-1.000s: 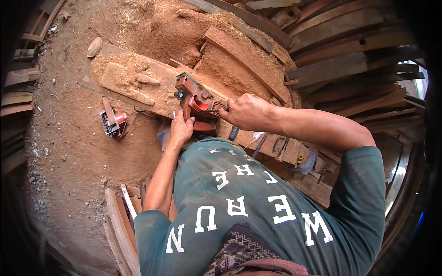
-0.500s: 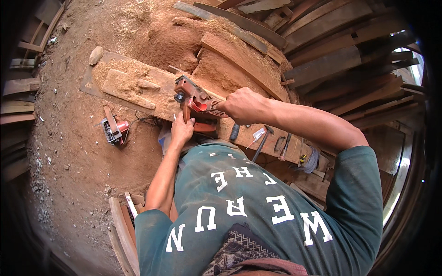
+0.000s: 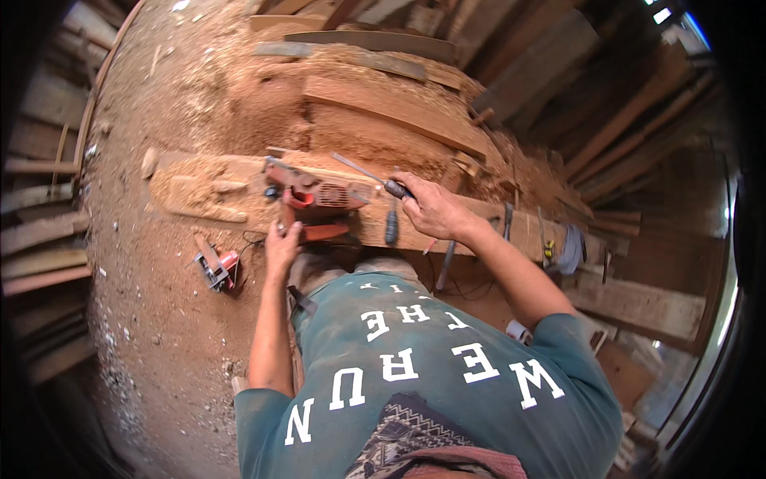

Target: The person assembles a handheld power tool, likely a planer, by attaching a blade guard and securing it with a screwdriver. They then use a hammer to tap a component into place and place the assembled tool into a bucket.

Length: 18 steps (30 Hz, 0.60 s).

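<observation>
A red electric planer [image 3: 339, 194] lies tilted on the sawdust-covered wooden bench [image 3: 471, 209], with vent slots and a dark knob showing. At its near left side, my left hand [image 3: 283, 246] is closed on the planer, its fingers partly hidden. Just right of the planer, my right hand [image 3: 437, 209] grips a screwdriver [image 3: 396, 188] by its dark handle. The thin shaft points away to the far left, above the planer. Close to that hand, a second dark-handled tool [image 3: 391, 227] rests on the bench.
On the ground at left sits a red and silver power tool [image 3: 219, 267]. Along the bench's right part are a hammer [image 3: 447, 267], a yellow tape measure [image 3: 549, 249] and a grey cloth [image 3: 572, 249]. Sawdust heaps and boards [image 3: 395, 116] lie beyond; stacked planks [image 3: 52, 188] line the left.
My right hand has drawn away from the planer's right end, and the screwdriver in it now shows clearly. My left hand stays on the planer. The whole view has shifted and turned.
</observation>
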Available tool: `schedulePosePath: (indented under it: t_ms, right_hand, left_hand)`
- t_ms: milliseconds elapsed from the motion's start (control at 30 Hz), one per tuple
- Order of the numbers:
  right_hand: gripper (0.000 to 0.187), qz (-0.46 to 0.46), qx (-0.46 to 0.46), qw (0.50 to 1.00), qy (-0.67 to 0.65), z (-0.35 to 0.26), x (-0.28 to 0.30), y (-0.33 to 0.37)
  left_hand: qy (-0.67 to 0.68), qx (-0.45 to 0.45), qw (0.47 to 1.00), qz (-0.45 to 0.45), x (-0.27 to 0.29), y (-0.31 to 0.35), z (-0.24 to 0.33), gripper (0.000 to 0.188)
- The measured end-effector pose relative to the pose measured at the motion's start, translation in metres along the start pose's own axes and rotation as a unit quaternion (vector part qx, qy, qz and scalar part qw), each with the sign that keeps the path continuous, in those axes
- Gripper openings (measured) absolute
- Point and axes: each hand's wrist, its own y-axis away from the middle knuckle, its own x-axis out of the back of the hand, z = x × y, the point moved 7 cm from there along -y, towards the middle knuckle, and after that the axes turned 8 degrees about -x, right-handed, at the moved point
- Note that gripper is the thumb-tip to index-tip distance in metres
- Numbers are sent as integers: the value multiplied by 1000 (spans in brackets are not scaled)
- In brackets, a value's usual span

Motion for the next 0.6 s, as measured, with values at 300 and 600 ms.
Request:
schedulePosePath:
  t_ms: [300,600]
  right_hand:
    - [36,295,-389,817,-307,377,-83,198]
    - [42,387,-431,786,-217,433,-103,257]
  left_hand:
    - [96,45,985,139,-31,30,-34,79]
    - [6,63,983,174,-67,83,-61,75]
